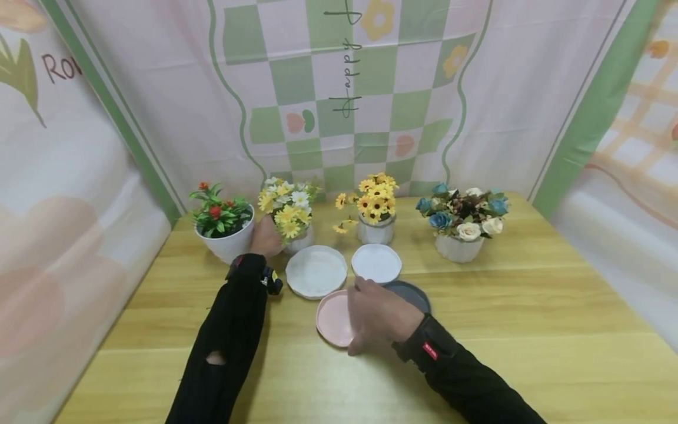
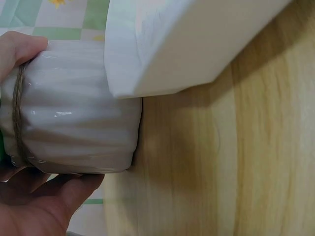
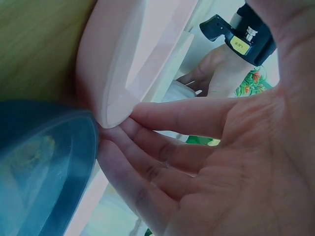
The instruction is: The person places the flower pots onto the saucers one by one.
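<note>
My left hand (image 1: 266, 237) grips a white ribbed flowerpot (image 2: 78, 108) with twine tied round it. Yellow and white daisies (image 1: 288, 206) stand in that pot. In the left wrist view the thumb is on one side of it and the fingers on the other. My right hand (image 1: 382, 312) reaches over a pink saucer (image 1: 333, 318), hiding part of it. Seen from the right wrist, its fairly straight fingers (image 3: 182, 118) touch the pink rim, beside a dark grey-blue saucer (image 3: 74, 162). That wrist view does not show the thumb.
A large white saucer (image 1: 316, 271) and a smaller white one (image 1: 376, 263) lie behind the pink one. At the back stand a white pot with red flowers (image 1: 225, 238), a pot of yellow flowers (image 1: 376, 229) and a pot of blue and cream roses (image 1: 459, 247).
</note>
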`<move>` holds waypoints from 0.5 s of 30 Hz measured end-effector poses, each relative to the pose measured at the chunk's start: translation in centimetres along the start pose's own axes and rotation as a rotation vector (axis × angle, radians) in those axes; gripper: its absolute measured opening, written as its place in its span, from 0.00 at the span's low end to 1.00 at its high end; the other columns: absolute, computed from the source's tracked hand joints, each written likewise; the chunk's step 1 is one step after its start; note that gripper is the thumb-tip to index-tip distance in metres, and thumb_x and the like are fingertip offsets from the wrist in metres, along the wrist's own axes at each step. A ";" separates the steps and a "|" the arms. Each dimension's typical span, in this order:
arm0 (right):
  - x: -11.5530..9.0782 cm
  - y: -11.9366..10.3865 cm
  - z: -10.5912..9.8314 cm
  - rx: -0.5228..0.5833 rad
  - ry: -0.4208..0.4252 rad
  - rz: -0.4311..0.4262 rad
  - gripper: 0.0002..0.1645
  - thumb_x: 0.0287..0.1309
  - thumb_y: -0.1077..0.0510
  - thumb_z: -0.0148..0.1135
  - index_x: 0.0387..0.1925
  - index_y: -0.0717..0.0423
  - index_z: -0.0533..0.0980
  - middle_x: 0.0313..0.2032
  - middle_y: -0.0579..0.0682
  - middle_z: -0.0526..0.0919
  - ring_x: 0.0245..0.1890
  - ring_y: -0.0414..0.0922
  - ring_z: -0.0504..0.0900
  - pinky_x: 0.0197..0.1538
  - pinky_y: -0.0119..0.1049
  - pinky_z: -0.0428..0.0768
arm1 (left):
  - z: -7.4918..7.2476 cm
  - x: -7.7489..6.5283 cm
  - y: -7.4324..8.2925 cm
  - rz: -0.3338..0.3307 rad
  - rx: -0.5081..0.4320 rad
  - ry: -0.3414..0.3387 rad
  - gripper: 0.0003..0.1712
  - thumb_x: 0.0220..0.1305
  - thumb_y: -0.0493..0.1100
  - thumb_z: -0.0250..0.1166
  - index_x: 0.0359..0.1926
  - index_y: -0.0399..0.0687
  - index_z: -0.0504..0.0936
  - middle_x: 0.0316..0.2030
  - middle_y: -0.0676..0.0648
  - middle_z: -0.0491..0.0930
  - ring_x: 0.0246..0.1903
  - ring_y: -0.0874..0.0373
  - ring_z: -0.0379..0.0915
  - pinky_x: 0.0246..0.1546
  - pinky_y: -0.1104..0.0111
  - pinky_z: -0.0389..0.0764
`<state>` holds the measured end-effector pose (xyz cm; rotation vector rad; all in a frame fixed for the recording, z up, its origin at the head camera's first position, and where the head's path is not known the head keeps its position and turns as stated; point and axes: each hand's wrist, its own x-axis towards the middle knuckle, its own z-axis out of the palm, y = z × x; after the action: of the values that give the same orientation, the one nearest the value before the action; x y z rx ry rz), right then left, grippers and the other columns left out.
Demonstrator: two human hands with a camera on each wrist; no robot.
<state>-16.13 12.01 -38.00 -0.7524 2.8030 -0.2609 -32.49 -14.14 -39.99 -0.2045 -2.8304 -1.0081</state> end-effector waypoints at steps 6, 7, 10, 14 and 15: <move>0.0 0.0 0.0 0.001 0.009 -0.002 0.59 0.29 0.37 0.91 0.60 0.67 0.78 0.63 0.63 0.78 0.60 0.58 0.80 0.63 0.51 0.84 | -0.6 -0.3 -0.1 -0.034 0.008 -0.004 0.17 0.54 0.25 0.49 0.47 0.26 0.71 0.45 0.33 0.73 0.42 0.42 0.69 0.46 0.55 0.76; 0.1 0.0 0.0 0.002 0.009 -0.001 0.59 0.29 0.37 0.91 0.60 0.67 0.78 0.63 0.63 0.78 0.59 0.58 0.80 0.63 0.51 0.84 | -0.7 -0.3 -0.2 -0.032 0.011 -0.010 0.15 0.52 0.25 0.49 0.43 0.28 0.70 0.43 0.34 0.71 0.40 0.43 0.68 0.44 0.55 0.76; 0.1 0.0 0.0 0.005 0.008 0.000 0.59 0.29 0.37 0.91 0.60 0.67 0.78 0.63 0.64 0.78 0.60 0.59 0.80 0.64 0.51 0.84 | -0.9 0.0 -1.2 0.048 0.037 -0.008 0.10 0.47 0.27 0.51 0.34 0.36 0.66 0.37 0.38 0.67 0.35 0.45 0.66 0.39 0.56 0.74; 0.1 0.0 0.0 0.011 0.002 0.003 0.58 0.29 0.38 0.91 0.59 0.67 0.79 0.62 0.64 0.78 0.59 0.59 0.81 0.64 0.51 0.84 | 1.2 2.4 -5.9 0.193 0.108 0.047 0.09 0.42 0.31 0.50 0.29 0.41 0.63 0.34 0.39 0.67 0.31 0.48 0.62 0.37 0.56 0.74; 0.1 0.0 0.0 0.010 0.003 0.003 0.58 0.29 0.38 0.91 0.59 0.67 0.79 0.62 0.63 0.78 0.59 0.59 0.81 0.63 0.51 0.84 | 2.3 3.4 -7.9 0.247 0.139 0.091 0.09 0.41 0.33 0.48 0.29 0.41 0.62 0.33 0.39 0.67 0.30 0.49 0.60 0.34 0.57 0.73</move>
<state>-16.22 11.95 -37.99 -0.7455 2.8031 -0.2758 -37.31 -18.48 -46.02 -0.4673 -2.6942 -0.7476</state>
